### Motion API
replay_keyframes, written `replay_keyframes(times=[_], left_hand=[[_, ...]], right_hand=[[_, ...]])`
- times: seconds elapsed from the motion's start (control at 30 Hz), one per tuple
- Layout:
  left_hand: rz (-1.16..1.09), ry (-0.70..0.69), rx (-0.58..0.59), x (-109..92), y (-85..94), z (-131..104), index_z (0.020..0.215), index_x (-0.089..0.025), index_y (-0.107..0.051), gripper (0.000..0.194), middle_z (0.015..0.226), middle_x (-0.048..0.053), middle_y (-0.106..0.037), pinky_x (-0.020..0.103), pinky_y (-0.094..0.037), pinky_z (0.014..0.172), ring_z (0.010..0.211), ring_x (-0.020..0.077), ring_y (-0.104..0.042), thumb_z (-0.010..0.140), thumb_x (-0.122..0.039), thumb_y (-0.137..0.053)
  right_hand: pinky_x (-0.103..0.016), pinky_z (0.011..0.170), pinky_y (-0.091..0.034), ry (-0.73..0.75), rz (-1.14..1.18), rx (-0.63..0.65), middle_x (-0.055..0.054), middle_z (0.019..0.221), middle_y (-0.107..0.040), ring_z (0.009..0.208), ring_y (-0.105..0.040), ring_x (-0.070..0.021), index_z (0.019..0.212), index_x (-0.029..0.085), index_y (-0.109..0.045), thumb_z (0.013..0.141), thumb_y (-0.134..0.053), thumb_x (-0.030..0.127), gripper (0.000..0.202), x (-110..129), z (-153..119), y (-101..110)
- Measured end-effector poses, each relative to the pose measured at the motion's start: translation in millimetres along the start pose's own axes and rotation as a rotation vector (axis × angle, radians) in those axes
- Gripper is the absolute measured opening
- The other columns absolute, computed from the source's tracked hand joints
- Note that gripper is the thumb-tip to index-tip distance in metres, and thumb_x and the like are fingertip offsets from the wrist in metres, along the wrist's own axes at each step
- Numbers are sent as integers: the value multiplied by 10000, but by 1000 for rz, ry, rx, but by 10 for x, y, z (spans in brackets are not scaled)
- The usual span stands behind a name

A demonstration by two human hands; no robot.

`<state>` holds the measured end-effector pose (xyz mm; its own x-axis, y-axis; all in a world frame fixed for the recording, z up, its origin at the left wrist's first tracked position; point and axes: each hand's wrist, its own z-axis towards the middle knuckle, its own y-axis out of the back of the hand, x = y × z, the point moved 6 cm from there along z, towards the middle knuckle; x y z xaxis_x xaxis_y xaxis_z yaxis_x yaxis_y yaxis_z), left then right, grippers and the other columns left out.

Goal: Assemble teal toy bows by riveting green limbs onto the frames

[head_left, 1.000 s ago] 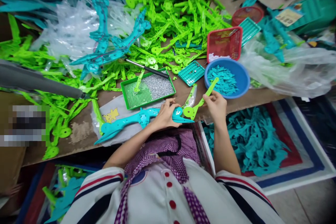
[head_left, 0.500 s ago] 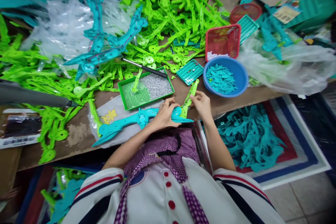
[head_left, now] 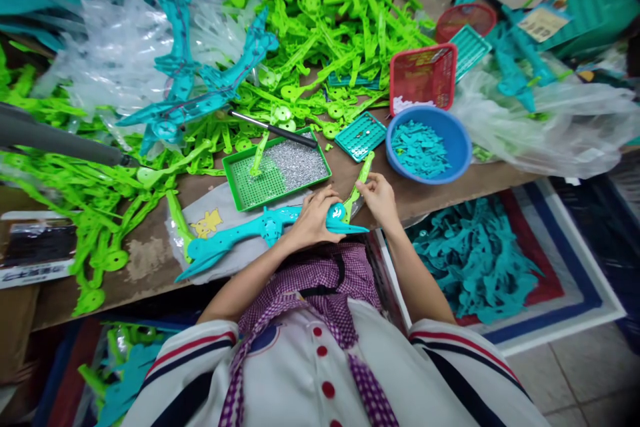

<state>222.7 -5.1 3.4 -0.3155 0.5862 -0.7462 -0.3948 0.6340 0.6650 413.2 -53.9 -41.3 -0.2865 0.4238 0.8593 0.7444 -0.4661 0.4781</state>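
A long teal plastic toy piece (head_left: 240,233) lies across the table's near edge. My left hand (head_left: 314,217) grips it near its right end. My right hand (head_left: 380,199) holds a bright green plastic arm (head_left: 361,180), whose round lower end sits against the teal piece beside my left fingers. Just behind my hands stands a green tray (head_left: 250,190) with small silver screws (head_left: 295,165) and a green part lying in it.
A blue bowl (head_left: 457,140) of teal bits, a red basket (head_left: 425,73) and a small teal tray (head_left: 361,135) stand to the right. A screwdriver (head_left: 275,128) lies behind the green tray. Heaps of green parts (head_left: 330,20) and clear bags fill the table. A floor bin (head_left: 575,293) holds teal pieces.
My right hand has moved left with the green arm and brought its round end down onto the right end of the teal piece. My left hand stayed on the teal piece.
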Motion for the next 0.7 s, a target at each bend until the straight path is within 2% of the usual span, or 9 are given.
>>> replay_keyframes(times=[0.23, 0.47, 0.7], left_hand=[[73, 19, 57, 41, -100, -12, 1311, -179, -488, 735, 1394, 167, -608, 560, -192, 1206, 1425, 338, -460, 684, -361, -825], [134, 94, 101, -16, -83, 13, 1293, -183, -493, 736, 1325, 139, -650, 542, -218, 1193, 1251, 326, -609, 662, -349, -833], [154, 47, 174, -70, -76, -85, 1306, -176, -495, 734, 1435, 189, -567, 559, -155, 1217, 1410, 346, -468, 689, -341, -855]], right_hand=[[-371, 760, -471, 76, -265, -122, -53, 938, -588, 854, -600, -234, 1082, 192, -657, 795, -638, 611, 507, 153, -95, 101], [-376, 741, -488, 88, -290, -106, -69, 1066, -608, 868, -614, -233, 1336, 232, -536, 860, -562, 639, 627, 134, -140, 76], [-345, 672, -479, 67, -471, -84, -96, 1118, -593, 885, -637, -264, 1229, 237, -595, 906, -487, 625, 516, 192, -281, 51]])
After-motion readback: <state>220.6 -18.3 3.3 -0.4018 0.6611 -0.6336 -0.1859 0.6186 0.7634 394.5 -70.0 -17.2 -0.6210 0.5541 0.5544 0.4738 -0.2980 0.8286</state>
